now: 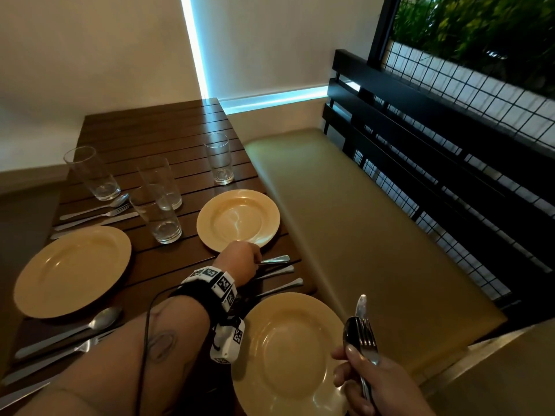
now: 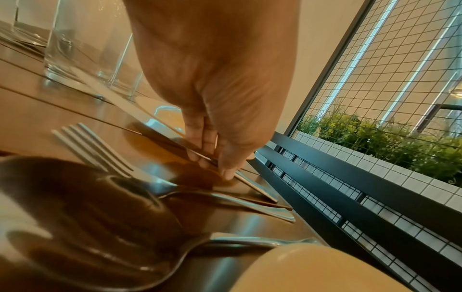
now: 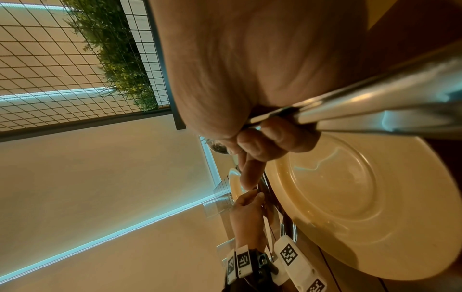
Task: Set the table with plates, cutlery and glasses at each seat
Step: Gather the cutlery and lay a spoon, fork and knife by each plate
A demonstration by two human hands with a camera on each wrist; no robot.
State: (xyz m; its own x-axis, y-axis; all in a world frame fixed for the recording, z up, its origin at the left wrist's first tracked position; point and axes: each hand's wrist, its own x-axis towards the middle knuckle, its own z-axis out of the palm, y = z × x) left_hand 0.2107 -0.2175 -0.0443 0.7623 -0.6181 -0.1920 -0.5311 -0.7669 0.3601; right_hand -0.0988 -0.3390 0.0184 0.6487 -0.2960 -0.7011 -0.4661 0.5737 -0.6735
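My left hand point(image 1: 255, 261) reaches between two yellow plates on the table's right side, the far plate point(image 1: 240, 220) and the near plate point(image 1: 285, 355). Its fingertips point(image 2: 200, 158) pinch a knife point(image 2: 257, 189) that lies flat on the wood. A fork point(image 2: 100, 146) and a spoon point(image 2: 87, 217) lie beside it, toward the near plate. My right hand point(image 1: 366, 376) hovers over the near plate's right rim and grips a bundle of spoon, fork and knife point(image 1: 360, 337) by the handles point(image 3: 375, 102), heads pointing up.
A third plate point(image 1: 72, 271) lies at the left with cutlery above point(image 1: 96, 211) and below it point(image 1: 66, 334). Several empty glasses point(image 1: 156, 214) stand mid-table, one point(image 1: 219, 160) beyond the far plate. A tan bench cushion point(image 1: 360, 235) with a black slatted back point(image 1: 450, 145) runs along the right.
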